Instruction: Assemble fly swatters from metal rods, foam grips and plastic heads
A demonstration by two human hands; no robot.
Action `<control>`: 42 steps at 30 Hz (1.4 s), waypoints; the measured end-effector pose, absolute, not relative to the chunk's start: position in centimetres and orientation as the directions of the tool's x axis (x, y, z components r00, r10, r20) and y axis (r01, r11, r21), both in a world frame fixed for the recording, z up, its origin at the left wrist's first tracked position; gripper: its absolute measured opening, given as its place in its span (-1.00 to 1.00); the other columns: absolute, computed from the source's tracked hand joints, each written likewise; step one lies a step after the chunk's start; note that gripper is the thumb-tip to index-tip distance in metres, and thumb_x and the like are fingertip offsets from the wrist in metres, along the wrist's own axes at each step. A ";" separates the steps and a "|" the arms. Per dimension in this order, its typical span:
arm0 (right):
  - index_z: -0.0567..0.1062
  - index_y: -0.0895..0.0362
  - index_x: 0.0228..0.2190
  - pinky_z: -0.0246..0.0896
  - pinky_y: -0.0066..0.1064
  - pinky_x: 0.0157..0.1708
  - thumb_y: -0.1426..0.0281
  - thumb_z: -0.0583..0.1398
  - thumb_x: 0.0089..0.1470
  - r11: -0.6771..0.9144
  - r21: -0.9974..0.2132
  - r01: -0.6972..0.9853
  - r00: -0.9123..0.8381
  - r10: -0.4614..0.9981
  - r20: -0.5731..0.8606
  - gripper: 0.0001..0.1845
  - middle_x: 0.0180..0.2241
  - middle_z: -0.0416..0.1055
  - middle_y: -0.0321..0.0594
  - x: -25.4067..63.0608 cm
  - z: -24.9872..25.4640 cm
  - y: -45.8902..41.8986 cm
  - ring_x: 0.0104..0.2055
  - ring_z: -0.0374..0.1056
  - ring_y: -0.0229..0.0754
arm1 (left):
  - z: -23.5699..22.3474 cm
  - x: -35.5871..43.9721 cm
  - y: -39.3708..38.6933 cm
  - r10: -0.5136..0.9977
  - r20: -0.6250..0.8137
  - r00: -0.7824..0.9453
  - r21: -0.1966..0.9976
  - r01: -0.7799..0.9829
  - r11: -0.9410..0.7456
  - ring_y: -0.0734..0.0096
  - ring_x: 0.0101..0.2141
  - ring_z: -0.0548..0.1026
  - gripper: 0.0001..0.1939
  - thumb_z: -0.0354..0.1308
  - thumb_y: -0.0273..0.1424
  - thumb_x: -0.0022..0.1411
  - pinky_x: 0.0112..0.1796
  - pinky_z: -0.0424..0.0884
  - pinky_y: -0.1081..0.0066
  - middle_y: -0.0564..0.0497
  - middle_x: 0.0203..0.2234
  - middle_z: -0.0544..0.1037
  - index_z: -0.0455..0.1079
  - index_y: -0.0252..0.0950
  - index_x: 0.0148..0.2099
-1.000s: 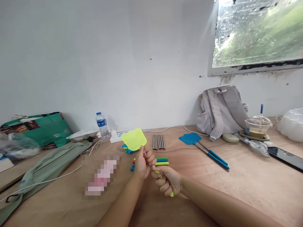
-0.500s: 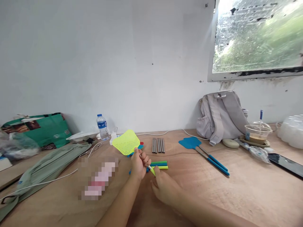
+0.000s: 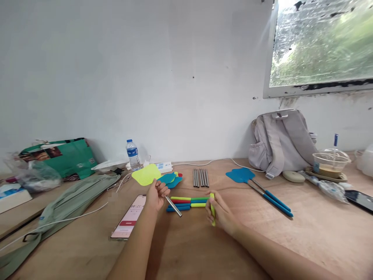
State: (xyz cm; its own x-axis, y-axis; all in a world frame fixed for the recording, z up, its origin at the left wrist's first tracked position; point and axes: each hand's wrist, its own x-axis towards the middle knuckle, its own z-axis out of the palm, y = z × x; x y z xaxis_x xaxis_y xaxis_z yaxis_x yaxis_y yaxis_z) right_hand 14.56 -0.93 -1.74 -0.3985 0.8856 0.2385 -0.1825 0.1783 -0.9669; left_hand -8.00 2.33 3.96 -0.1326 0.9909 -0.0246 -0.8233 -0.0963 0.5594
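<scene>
My left hand (image 3: pixel 155 196) is closed around a fly swatter where its yellow-green head (image 3: pixel 146 174) meets a bare metal rod (image 3: pixel 175 208). The rod points down toward the table's middle. In my right hand (image 3: pixel 223 214) is a yellow-green handle grip (image 3: pixel 213 212), held upright and apart from the rod. Between and behind the hands lie several coloured handle grips (image 3: pixel 180 198) in rows: yellow, red, green and blue. Behind them stand out several short metal tubes (image 3: pixel 201 178), side by side. Blue swatter heads (image 3: pixel 171 181) lie just right of my left hand, with red and yellow ones partly hidden.
Two blue fly swatters (image 3: pixel 240 175) lie right of the tubes. A phone (image 3: pixel 128 219) rests left of my left forearm. Farther back are a water bottle (image 3: pixel 133 155), a grey backpack (image 3: pixel 279 144), a plastic cup (image 3: pixel 330 161) and a green bag (image 3: pixel 70 157).
The yellow-green grip has come off the metal rod. My right hand has moved right with the grip, and my left hand has moved left with the swatter. The view has shifted slightly.
</scene>
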 end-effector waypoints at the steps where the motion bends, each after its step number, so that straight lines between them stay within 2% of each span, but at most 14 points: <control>1: 0.14 0.05 -0.28 0.06 -0.46 -0.58 0.04 -0.12 0.09 0.245 -0.944 -0.219 -0.333 0.891 0.309 -0.65 -0.58 0.12 -0.40 14.6 -1.6 -0.8 -0.60 0.08 -0.30 | 3.8 -7.9 2.3 0.995 -0.039 -0.089 0.557 -0.829 -0.052 0.67 -0.81 -0.05 -0.63 -0.22 -0.38 0.30 -0.76 -0.11 0.58 0.26 -0.77 -0.15 -0.05 -0.26 -0.59; 2: 0.16 0.06 -0.29 0.12 -0.42 -0.48 0.06 -0.11 0.10 0.326 -0.923 -0.204 -0.268 0.889 0.373 -0.66 -0.54 0.16 -0.36 14.6 -1.5 -0.7 -0.52 0.14 -0.27 | 3.6 -7.8 2.3 0.997 -0.055 -0.047 0.552 -0.834 -0.009 0.67 -0.82 -0.05 -0.63 -0.20 -0.37 0.30 -0.76 -0.11 0.59 0.27 -0.76 -0.17 -0.05 -0.26 -0.58; 4: 0.23 0.08 -0.35 0.13 -0.37 -0.28 0.11 -0.09 0.13 0.444 -0.894 -0.060 -0.219 0.868 0.446 -0.68 -0.46 0.21 -0.28 15.0 -1.1 -0.7 -0.37 0.18 -0.23 | 3.4 -7.5 2.3 0.996 -0.083 0.024 0.540 -0.839 0.066 0.68 -0.82 -0.06 -0.63 -0.18 -0.36 0.29 -0.77 -0.11 0.59 0.27 -0.75 -0.19 -0.04 -0.26 -0.58; 7: 0.34 0.10 -0.34 0.09 -0.34 -0.16 0.17 -0.04 0.13 0.546 -0.820 0.171 -0.293 0.823 0.487 -0.70 -0.32 0.20 -0.22 15.8 -0.6 -0.9 -0.24 0.17 -0.19 | 3.3 -7.4 2.3 0.990 -0.109 0.092 0.517 -0.845 0.136 0.67 -0.82 -0.05 -0.63 -0.18 -0.36 0.29 -0.77 -0.12 0.59 0.27 -0.74 -0.22 -0.04 -0.26 -0.58; 9: 0.39 0.09 -0.27 0.11 -0.33 -0.16 0.19 -0.03 0.13 0.596 -0.767 0.238 -0.338 0.791 0.510 -0.70 -0.28 0.15 -0.19 16.4 -0.2 -1.0 -0.21 0.17 -0.18 | 3.3 -7.5 2.3 0.987 -0.116 0.113 0.502 -0.851 0.156 0.67 -0.82 -0.03 -0.63 -0.21 -0.36 0.29 -0.77 -0.12 0.59 0.27 -0.74 -0.22 -0.05 -0.26 -0.58; 12: 0.42 0.06 -0.22 0.18 -0.36 -0.28 0.26 -0.01 0.13 0.648 -0.709 0.278 -0.406 0.748 0.525 -0.72 -0.32 0.14 -0.20 17.0 0.3 -1.2 -0.29 0.19 -0.22 | 3.3 -7.7 2.4 0.985 -0.123 0.122 0.479 -0.862 0.167 0.66 -0.83 -0.02 -0.63 -0.23 -0.36 0.30 -0.78 -0.09 0.59 0.26 -0.74 -0.22 -0.07 -0.25 -0.58; 15: 0.44 0.06 -0.24 0.20 -0.41 -0.37 0.35 0.04 0.10 0.742 -0.616 0.264 -0.521 0.647 0.556 -0.78 -0.36 0.20 -0.21 17.4 0.3 -1.1 -0.38 0.20 -0.27 | 3.1 -7.9 2.5 0.981 -0.140 0.133 0.455 -0.872 0.183 0.66 -0.83 -0.01 -0.64 -0.24 -0.36 0.30 -0.79 -0.07 0.59 0.26 -0.75 -0.20 -0.09 -0.24 -0.57; 18: 0.46 0.07 -0.29 0.20 -0.42 -0.34 0.44 0.09 0.03 0.814 -0.521 0.256 -0.547 0.566 0.617 -0.81 -0.36 0.26 -0.21 17.6 -0.1 -0.5 -0.35 0.24 -0.26 | 3.0 -7.9 2.6 0.973 -0.169 0.154 0.433 -0.876 0.214 0.65 -0.83 -0.01 -0.64 -0.26 -0.38 0.30 -0.79 -0.06 0.59 0.26 -0.77 -0.18 -0.10 -0.23 -0.57; 26: 0.48 0.11 -0.34 0.19 -0.44 -0.36 0.54 0.11 -0.09 0.768 -0.497 0.404 -0.549 0.638 0.540 -0.77 -0.37 0.38 -0.19 18.7 -1.1 1.3 -0.39 0.30 -0.25 | 2.3 -8.3 3.1 0.963 -0.221 0.153 0.417 -0.878 0.235 0.62 -0.83 -0.03 -0.65 -0.28 -0.37 0.30 -0.80 -0.04 0.57 0.26 -0.77 -0.18 -0.11 -0.22 -0.57; 32: 0.46 0.13 -0.34 0.08 -0.53 -0.55 0.52 0.13 -0.16 0.681 -0.499 0.537 -0.518 0.732 0.442 -0.75 -0.56 0.35 -0.29 18.9 -1.4 1.8 -0.53 0.23 -0.30 | 1.3 -8.4 3.6 0.950 -0.267 0.161 0.439 -0.857 0.269 0.62 -0.83 -0.06 -0.65 -0.25 -0.37 0.28 -0.80 -0.09 0.56 0.26 -0.76 -0.19 -0.11 -0.22 -0.58; 36: 0.45 0.14 -0.42 0.07 -0.53 -0.57 0.56 0.11 -0.21 0.648 -0.524 0.552 -0.498 0.761 0.417 -0.78 -0.59 0.33 -0.30 18.7 -1.6 1.9 -0.56 0.22 -0.30 | 0.9 -8.2 3.8 0.942 -0.288 0.171 0.461 -0.838 0.293 0.63 -0.83 -0.08 -0.64 -0.21 -0.36 0.26 -0.80 -0.12 0.56 0.26 -0.76 -0.20 -0.11 -0.23 -0.59; 42: 0.45 0.15 -0.41 0.12 -0.51 -0.56 0.55 0.11 -0.21 0.600 -0.580 0.551 -0.472 0.798 0.376 -0.78 -0.55 0.37 -0.28 18.2 -2.2 1.8 -0.56 0.24 -0.31 | 0.7 -8.2 3.9 0.938 -0.297 0.177 0.503 -0.806 0.312 0.64 -0.83 -0.11 -0.63 -0.19 -0.33 0.25 -0.79 -0.15 0.57 0.27 -0.76 -0.23 -0.09 -0.23 -0.61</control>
